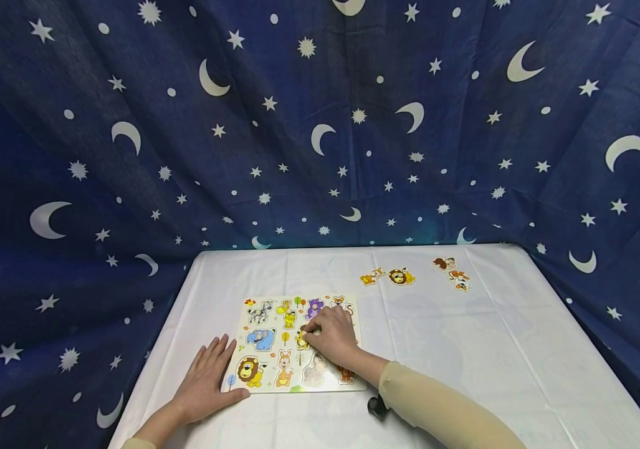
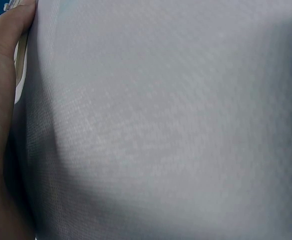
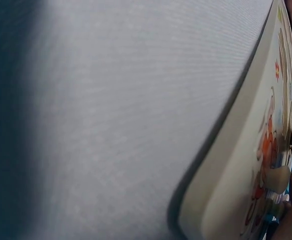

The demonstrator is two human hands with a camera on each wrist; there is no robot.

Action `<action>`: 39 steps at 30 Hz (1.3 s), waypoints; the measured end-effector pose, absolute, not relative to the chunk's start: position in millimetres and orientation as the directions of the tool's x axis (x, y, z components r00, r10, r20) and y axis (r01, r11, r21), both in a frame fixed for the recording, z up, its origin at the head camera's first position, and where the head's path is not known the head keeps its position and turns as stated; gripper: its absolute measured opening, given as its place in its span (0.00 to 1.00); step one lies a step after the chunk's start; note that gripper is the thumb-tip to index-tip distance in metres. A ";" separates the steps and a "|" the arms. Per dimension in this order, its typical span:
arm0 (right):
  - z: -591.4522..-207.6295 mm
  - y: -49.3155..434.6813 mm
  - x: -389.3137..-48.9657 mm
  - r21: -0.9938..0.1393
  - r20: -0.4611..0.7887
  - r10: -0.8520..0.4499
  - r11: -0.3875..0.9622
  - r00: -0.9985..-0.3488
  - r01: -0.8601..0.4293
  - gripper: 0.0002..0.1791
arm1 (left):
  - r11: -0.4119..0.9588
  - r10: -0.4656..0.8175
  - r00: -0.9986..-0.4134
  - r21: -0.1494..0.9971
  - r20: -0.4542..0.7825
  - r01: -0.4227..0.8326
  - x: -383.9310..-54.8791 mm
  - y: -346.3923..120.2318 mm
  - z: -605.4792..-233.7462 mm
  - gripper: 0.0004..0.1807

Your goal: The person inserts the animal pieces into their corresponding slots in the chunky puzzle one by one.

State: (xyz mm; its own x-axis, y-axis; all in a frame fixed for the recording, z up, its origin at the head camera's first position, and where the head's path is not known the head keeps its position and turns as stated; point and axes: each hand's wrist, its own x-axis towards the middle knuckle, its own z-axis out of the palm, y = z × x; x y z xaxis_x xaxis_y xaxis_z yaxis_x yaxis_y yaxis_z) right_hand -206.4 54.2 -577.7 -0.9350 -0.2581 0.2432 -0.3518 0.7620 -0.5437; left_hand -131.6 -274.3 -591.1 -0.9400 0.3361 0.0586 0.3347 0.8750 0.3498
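A white puzzle board (image 1: 268, 388) with animal pictures lies flat on the table. My left hand (image 1: 203, 381) rests with fingers spread by the board's left side, its thumb touching the lower left corner. Over the board's middle row, my right hand (image 1: 333, 333) pinches a small yellow animal puzzle piece (image 1: 302, 342) between thumb and fingertips; the hand hides part of it. Around it are a blue elephant (image 1: 262, 339), a yellow giraffe (image 1: 286, 313), a zebra (image 1: 260, 312), a lion (image 1: 249, 370) and a kangaroo (image 1: 283, 368). Pale knobs (image 3: 278, 179) stand up from the board in the right wrist view.
Beyond the board lie a loose kangaroo piece (image 1: 372, 277) and lion piece (image 1: 401, 277). Farther right are a brown-haired piece (image 1: 444, 264) and an orange-and-white piece (image 1: 459, 280). A white cloth (image 1: 465, 362) covers the table. A dark starry curtain (image 1: 320, 168) hangs behind.
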 end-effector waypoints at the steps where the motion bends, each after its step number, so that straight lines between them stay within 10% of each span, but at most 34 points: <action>1: -577.5 54.3 -206.5 -0.544 0.242 -0.257 0.762 -0.935 -0.351 0.04 | 0.876 0.336 -0.940 0.349 0.057 0.334 -131.6 -274.4 -591.3 0.63; 39: -579.4 56.6 -206.9 -0.540 0.270 -0.285 0.746 -0.920 -0.389 0.04 | 0.871 0.345 -0.935 0.344 0.080 0.351 -132.5 -275.5 -593.1 0.62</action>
